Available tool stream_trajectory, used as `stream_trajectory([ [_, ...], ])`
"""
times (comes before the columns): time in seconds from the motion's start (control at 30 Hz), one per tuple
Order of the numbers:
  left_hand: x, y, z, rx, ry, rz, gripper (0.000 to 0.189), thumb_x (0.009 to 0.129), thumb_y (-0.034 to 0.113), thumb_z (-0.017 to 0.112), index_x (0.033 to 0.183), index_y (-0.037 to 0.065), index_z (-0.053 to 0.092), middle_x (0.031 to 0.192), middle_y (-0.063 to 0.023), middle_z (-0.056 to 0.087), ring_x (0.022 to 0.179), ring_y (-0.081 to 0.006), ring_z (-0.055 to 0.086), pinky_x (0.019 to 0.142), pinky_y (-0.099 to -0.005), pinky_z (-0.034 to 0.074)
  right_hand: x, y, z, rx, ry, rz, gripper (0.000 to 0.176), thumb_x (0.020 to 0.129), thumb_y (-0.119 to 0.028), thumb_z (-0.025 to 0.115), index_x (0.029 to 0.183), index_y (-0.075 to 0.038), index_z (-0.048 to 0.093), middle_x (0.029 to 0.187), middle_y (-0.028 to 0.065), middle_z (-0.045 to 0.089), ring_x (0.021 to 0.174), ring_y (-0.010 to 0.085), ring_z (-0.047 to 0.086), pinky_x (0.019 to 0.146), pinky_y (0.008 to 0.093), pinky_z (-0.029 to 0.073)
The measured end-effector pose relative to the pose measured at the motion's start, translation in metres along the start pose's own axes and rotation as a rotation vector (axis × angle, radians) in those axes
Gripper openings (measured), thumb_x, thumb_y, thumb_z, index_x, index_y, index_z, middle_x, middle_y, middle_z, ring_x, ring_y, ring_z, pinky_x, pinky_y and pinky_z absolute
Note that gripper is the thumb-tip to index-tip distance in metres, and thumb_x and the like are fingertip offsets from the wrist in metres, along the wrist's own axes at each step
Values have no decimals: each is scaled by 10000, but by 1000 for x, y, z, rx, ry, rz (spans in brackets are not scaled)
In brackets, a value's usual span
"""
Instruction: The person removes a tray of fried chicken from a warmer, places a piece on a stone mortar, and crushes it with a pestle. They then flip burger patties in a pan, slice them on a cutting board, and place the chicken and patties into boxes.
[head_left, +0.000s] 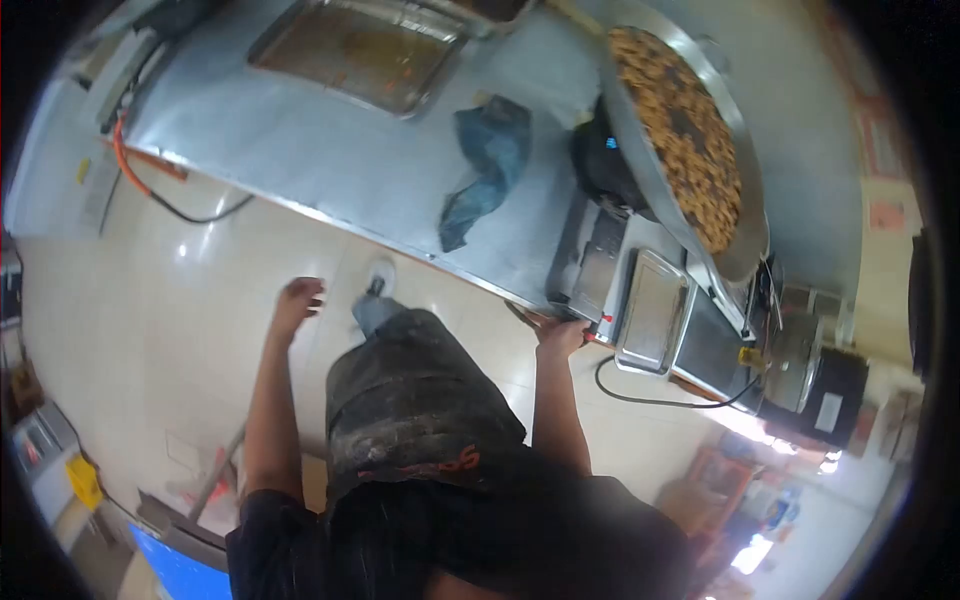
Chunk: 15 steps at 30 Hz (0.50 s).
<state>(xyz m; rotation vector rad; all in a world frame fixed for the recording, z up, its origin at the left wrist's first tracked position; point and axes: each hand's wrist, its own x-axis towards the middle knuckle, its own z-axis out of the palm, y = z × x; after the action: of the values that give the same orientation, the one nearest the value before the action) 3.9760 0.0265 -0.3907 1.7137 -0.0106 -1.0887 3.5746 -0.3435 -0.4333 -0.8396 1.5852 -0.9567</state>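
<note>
My left hand [298, 303] hangs in the air over the tiled floor, apart from the table. Its fingers are loosely bent and apart, with nothing seen in them. At the front edge of the metal table, my right hand [563, 338] is beside a dark metal unit with a small red part. Its fingers are bent round something there that I cannot make out. To its right lies a shallow metal tray [652, 318]. Beyond stands a large tilted metal pan [752, 185], holding many small brown pieces [680, 130].
A crumpled blue-grey cloth [495, 160] lies on the metal table [300, 150]. Farther back is a stained baking tray [350, 55]. An orange-and-black hose [160, 195] hangs at the left, and a dark cable [660, 402] loops below the right edge.
</note>
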Motion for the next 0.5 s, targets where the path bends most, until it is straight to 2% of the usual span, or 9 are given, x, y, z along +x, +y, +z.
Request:
stream_trajectory([
  [0.07,-9,-34,-49,-118,183,-56,462,913,397,578,1223,54,568,1115,-99,651,913,-199,637,776,-329,504,57,62,-30,-185,138,-228,471,979,-484,331,1046,-28,426,709,100,521,510,211,500,389,318,376],
  [0.17,-50,-102,-113,-269,464,-269,560,914,453,567,1291,43,507,1223,-126,605,1038,-233,610,836,-355,490,-27,-37,44,117,494,-52,360,954,-365,346,1000,-27,461,666,97,510,423,192,432,342,297,329],
  [0.2,-69,-129,-132,-320,544,-369,547,919,454,560,1278,44,513,1231,-123,595,1077,-235,595,868,-361,480,-15,-25,39,27,559,-119,346,951,-353,343,983,-33,469,661,93,512,424,188,435,336,295,321],
  [0.23,-92,-143,-140,-419,646,-493,540,929,457,545,1276,43,512,1175,-114,605,1027,-215,599,836,-332,490,-15,-23,32,-4,582,-97,351,954,-362,345,982,-38,478,661,90,520,425,185,437,336,293,308],
  [0.27,-128,-187,-155,-543,690,-446,463,934,455,541,1158,51,557,1028,-84,622,881,-171,606,743,-275,499,-18,-25,29,-14,564,-46,357,957,-370,347,980,-43,487,660,86,528,427,183,439,335,290,294],
  [0.33,-180,-211,-176,-508,636,-638,276,972,377,478,906,118,543,835,-17,613,709,-153,598,690,-302,510,-17,-27,26,-10,538,29,368,963,-386,350,976,-53,505,659,80,544,429,177,442,335,285,268],
  [0.4,-212,-191,-165,-492,853,-902,242,986,323,438,997,122,571,884,-29,621,743,-161,607,708,-337,516,-22,-30,24,29,544,53,420,971,-442,358,970,-60,534,685,72,579,432,161,449,342,272,241],
  [0.47,-237,-210,-184,-436,759,-1011,264,980,330,436,1049,119,579,897,-36,615,738,-162,601,722,-335,513,-30,-39,31,16,593,79,443,969,-471,353,959,-69,537,700,64,593,433,151,449,346,266,244],
  [0.5,-235,-197,-186,-413,717,-1055,279,977,334,434,1075,118,582,904,-40,612,735,-162,598,730,-334,511,-37,-46,43,16,609,94,454,969,-486,351,954,-73,538,707,61,600,433,146,450,348,262,245],
])
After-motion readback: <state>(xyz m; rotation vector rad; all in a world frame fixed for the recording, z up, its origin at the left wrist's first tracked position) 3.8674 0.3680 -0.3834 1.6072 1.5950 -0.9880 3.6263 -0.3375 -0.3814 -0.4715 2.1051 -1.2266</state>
